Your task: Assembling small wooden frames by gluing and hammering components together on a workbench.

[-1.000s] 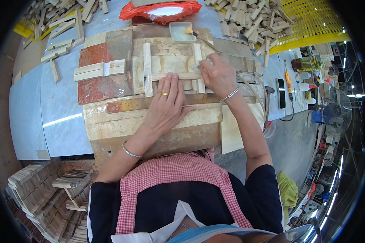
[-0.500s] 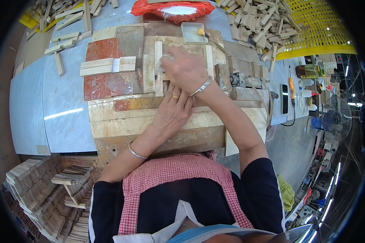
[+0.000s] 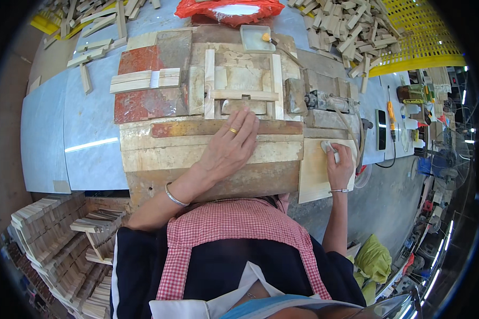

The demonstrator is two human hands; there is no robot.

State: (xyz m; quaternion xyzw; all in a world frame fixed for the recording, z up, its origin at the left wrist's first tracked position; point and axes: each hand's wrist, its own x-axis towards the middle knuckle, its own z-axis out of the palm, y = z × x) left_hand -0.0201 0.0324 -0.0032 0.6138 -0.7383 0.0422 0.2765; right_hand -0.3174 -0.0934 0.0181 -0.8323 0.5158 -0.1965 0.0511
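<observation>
Three pale wooden strips lie in an H on the worn wooden jig: a left upright [image 3: 209, 69], a right upright [image 3: 277, 74], and a notched crosspiece [image 3: 261, 96] spanning them. My left hand [image 3: 231, 141] rests flat, fingers stretched, its fingertips on a small block just in front of the crosspiece. Over at the right, my right hand [image 3: 340, 165] is closed on a small white wad [image 3: 327, 146], perhaps cloth, above a thin pale board [image 3: 314, 181]. A shallow tray [image 3: 250, 40] with a yellow-tipped brush [image 3: 266, 38] stands behind the H.
A metal cylinder [image 3: 327, 102] with a hose sits right of the jig. Wooden strips [image 3: 127, 82] lie on the red-stained board at left. Loose wood pieces [image 3: 351, 26] are heaped by a yellow basket [image 3: 410, 48]. Stacked wooden parts [image 3: 53, 234] stand at lower left.
My right hand has left the strips and moved right and nearer, over the thin board. My left hand has drawn back slightly, and the H of strips now shows uncovered.
</observation>
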